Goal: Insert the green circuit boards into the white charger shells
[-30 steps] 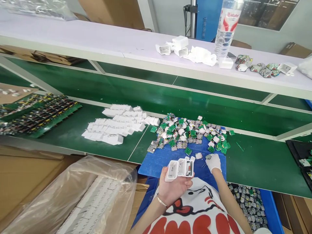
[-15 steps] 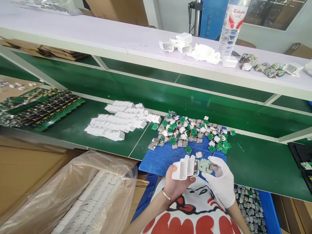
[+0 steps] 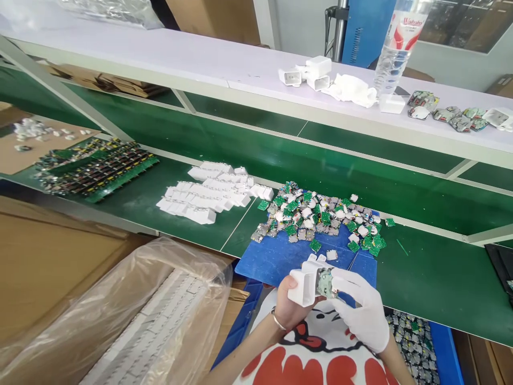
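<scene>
My bare left hand is closed around a short row of white plastic charger casings, their open ends turned to the right. With its gloved fingers, my right hand pinches the right end of a small circuit board. The board's left end is at the mouth of one casing; how deep it sits is hard to see. Just beyond my hands, a blue mat bears a heap of small circuit boards, some green and some with white or grey covers.
Rows of white casings stand left on the green bench. Farther left lie stacked board panels. A shelf above holds a water bottle. A plastic-lined box and a blue bin flank me.
My right hand has moved the circuit board left, from beside the casings to a casing's mouth. The casings have turned slightly in my left hand. The whole view has shifted a little.
</scene>
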A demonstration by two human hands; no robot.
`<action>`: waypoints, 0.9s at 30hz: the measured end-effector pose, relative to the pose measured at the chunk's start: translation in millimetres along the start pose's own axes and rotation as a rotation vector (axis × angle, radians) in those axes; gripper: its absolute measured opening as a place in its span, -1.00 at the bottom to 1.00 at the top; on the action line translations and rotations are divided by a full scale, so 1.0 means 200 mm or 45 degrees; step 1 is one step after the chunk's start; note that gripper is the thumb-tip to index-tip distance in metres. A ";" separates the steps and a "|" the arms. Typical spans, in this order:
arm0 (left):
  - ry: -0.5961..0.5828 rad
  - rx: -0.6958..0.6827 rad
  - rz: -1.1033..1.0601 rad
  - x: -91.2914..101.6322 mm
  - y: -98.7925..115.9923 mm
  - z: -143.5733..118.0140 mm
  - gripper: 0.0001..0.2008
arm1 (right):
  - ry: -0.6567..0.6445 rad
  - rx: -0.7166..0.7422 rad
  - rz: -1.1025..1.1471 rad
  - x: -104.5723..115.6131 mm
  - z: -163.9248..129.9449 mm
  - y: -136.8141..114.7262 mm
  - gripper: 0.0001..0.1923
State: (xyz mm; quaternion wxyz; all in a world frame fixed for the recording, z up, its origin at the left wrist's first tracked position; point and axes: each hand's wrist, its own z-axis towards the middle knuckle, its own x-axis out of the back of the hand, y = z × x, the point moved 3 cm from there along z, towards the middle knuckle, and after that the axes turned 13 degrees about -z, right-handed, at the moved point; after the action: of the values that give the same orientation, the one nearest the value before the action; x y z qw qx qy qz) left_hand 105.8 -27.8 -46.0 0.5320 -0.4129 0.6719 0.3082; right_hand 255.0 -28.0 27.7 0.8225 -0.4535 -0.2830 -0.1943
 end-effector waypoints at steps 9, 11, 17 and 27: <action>0.066 0.023 0.011 -0.03 -0.03 0.00 -0.41 | -0.001 0.100 0.020 0.01 -0.02 0.01 -0.61; 0.064 0.029 0.026 -0.04 -0.03 0.00 -0.42 | -0.009 0.097 0.003 0.00 -0.04 0.02 -0.60; 0.083 -0.002 0.053 -0.05 -0.03 0.01 -0.43 | -0.054 0.120 -0.073 0.01 -0.01 0.00 -0.49; 0.107 0.026 0.106 -0.03 -0.02 0.02 -0.62 | -0.280 0.109 -0.217 0.02 0.04 -0.02 -0.58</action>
State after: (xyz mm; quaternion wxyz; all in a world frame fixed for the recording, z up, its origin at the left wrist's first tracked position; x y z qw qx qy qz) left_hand 111.7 -24.8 -40.0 0.4944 -0.3916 0.7134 0.3056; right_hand 254.0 -22.8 36.3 0.7857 -0.4108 -0.4168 -0.2002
